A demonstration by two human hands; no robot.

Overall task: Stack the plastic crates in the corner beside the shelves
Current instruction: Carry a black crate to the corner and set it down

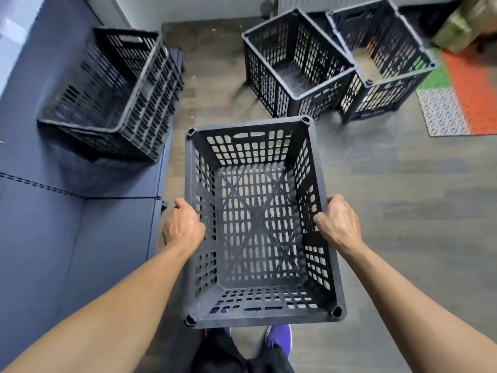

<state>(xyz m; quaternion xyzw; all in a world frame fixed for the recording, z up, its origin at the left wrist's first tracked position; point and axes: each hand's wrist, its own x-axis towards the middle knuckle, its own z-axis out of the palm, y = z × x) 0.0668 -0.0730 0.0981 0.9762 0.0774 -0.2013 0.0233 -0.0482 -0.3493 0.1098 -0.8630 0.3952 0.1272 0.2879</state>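
Your left hand (183, 224) and right hand (339, 221) clench the long rims of a black slatted crate (258, 222), centre frame, above the floor. Upper left sits a crate stack (113, 95); upper right, two crates (297, 63) touch.

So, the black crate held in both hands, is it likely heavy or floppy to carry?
Probably light for its size: the held crate is empty and its walls and floor are mostly holes. It looks stiff, keeping its square shape with the left hand and right hand gripping only the long rims. The flat base should not roll.
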